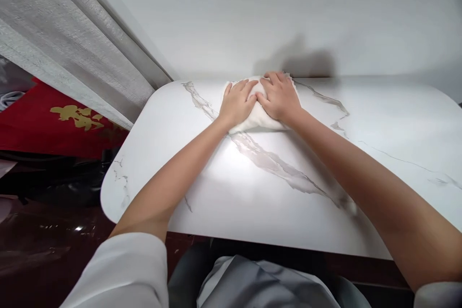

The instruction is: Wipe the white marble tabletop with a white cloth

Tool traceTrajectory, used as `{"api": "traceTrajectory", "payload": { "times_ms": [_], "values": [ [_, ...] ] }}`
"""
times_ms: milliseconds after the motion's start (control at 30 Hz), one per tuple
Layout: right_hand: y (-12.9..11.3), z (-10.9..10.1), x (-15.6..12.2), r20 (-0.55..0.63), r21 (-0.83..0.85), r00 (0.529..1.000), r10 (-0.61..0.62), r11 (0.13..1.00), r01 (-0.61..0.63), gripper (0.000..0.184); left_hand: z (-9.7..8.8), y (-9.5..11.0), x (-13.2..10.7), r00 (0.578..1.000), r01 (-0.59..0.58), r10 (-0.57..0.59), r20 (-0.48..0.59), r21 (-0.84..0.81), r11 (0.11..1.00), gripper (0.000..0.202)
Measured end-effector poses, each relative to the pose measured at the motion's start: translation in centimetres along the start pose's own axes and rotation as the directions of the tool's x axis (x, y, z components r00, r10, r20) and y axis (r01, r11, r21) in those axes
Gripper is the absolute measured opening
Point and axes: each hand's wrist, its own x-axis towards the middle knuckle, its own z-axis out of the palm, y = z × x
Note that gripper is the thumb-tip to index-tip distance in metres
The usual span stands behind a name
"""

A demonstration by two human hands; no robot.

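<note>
A soft white lump, which looks like dough or a bunched cloth [257,118], lies at the far side of a white marble-patterned table [274,183], close to the wall. My left hand [237,102] rests on its left part with fingers curved down over it. My right hand [279,96] covers its right part, fingers pressed onto the top. The two hands touch each other at the middle. Both arms reach straight forward across the table.
A pale wall [288,24] rises right behind the table. A grey curtain [72,53] hangs at the left. Below it is a red cloth with gold characters [54,122] and a dark glossy floor [46,231]. The table's rounded near-left corner [108,202] overhangs my lap.
</note>
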Motion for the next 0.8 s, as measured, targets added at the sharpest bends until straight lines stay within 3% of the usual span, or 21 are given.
{"api": "traceTrajectory", "payload": {
  "times_ms": [200, 400, 600, 800],
  "values": [
    [0.8, 1.7, 3.4, -0.005, -0.032, 0.998, 0.059, 0.998, -0.059, 0.051, 0.1, -2.7, 4.0, 0.996, -0.092, 0.092, 0.019, 0.0, 0.996, 0.045],
    [0.0, 1.3, 3.0, 0.015, -0.111, 0.994, 0.11, 0.988, -0.108, 0.049, 0.1, -3.2, 4.6, 0.993, -0.114, 0.114, 0.04, -0.003, 0.994, 0.048],
    [-2.0, 0.3, 0.4, 0.028, -0.087, 0.996, 0.084, 0.993, -0.081, 0.052, -0.5, -2.4, 1.8, 0.993, -0.095, 0.093, 0.069, 0.029, 0.995, 0.053],
    [-5.9, -1.3, -4.0, 0.073, -0.057, 0.997, 0.038, 0.998, -0.034, 0.056, -1.6, -1.3, -4.6, 0.992, -0.055, 0.046, 0.117, 0.072, 0.996, 0.055]
  ]
}}
